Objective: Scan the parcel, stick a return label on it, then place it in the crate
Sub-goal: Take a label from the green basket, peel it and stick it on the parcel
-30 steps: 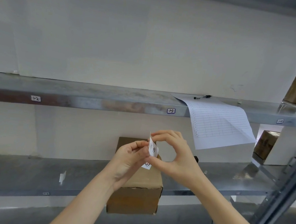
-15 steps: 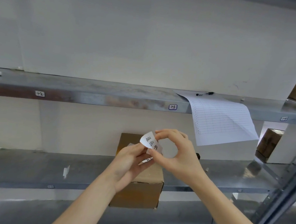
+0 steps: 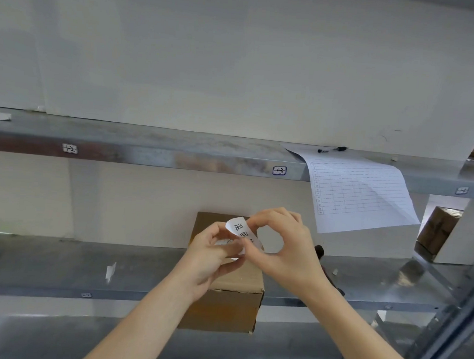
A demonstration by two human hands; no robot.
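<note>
We hold the return label (image 3: 242, 231) up in front of us, between both hands and above the parcel (image 3: 230, 296). Our right hand (image 3: 284, 245) pinches the label's curled upper edge between thumb and forefinger, while our left hand (image 3: 211, 250) is closed on its lower part; it looks as if we are peeling the sticker from its backing, though the fingers hide the join. The parcel, a plain brown carton, sits on the middle shelf (image 3: 56, 262) with its near face overhanging the shelf's front edge, directly below our hands and not touched by them. We judge the labelling step to be under way: no label is visibly stuck on the carton's top. Whether the scan is done we cannot tell. Pressing the label on and carrying the parcel to the crate remain; no crate is in view.
</note>
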